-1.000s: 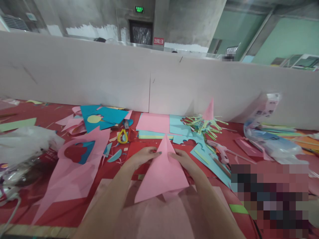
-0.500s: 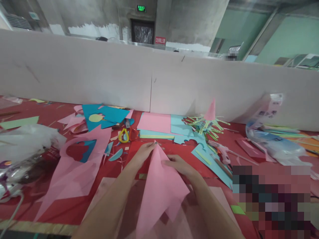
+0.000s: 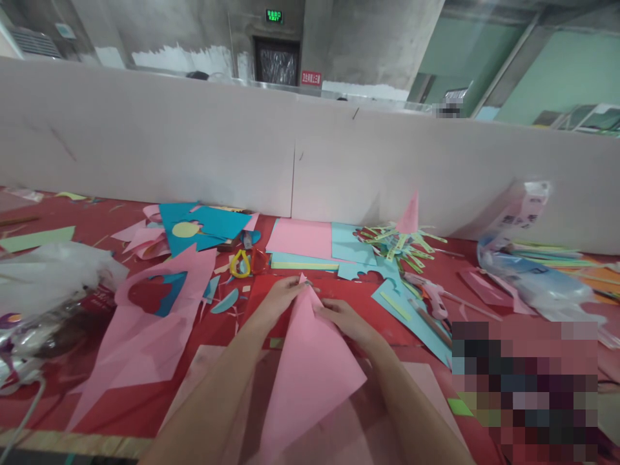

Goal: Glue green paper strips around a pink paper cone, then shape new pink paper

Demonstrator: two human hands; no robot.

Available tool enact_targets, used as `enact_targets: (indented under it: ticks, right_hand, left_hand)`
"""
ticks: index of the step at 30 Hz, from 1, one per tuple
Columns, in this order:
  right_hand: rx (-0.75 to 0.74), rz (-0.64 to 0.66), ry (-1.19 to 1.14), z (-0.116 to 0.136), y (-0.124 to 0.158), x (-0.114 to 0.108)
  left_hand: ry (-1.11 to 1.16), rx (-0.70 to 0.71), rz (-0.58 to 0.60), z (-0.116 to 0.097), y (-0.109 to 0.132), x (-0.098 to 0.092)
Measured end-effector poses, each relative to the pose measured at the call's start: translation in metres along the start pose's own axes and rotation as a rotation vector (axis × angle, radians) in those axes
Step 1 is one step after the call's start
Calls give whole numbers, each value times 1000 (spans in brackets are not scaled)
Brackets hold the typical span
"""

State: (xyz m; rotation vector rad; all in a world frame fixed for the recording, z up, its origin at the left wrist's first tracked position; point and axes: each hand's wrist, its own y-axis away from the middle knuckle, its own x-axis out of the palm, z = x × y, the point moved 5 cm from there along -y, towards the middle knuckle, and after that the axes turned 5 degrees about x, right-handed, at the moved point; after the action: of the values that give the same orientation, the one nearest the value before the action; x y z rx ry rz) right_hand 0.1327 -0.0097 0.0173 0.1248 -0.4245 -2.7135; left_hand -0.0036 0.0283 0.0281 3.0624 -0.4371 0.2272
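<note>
A large pink paper sheet, rolled into a pointed cone shape, is held up over the near middle of the table, its tip away from me. My left hand pinches it near the tip, on the left side. My right hand grips its right edge a little below the tip, fingers bent against the paper. The wide end opens toward me, above a pale pink board on the red table.
Cut pink paper and a plastic bag lie left. Yellow-handled scissors are beyond my left hand. A pink glue gun lies right, near a green spiky piece with a pink cone. A white partition stands behind.
The pink sheet has been wrapped tighter, and the loose flap at its lower right no longer shows. My right hand has shifted slightly left toward the tip.
</note>
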Motion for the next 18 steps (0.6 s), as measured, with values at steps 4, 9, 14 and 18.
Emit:
enact_targets:
  ticks: [4,9,14,18]
  right_hand:
    - [8,-27,5,1,2,-1]
    - [-18,-75,47,4,2,0]
    - [-50,-121,119,3,-3,0]
    - [-108,-176,145,4,-5,-5]
  left_hand:
    - [-3,-1,17,-4,2,3]
    - [-38,-1,-2,-8,4,5]
    - [-142,12,-53,-9,3,5]
    - [-168,-17,-40,-5,3,5]
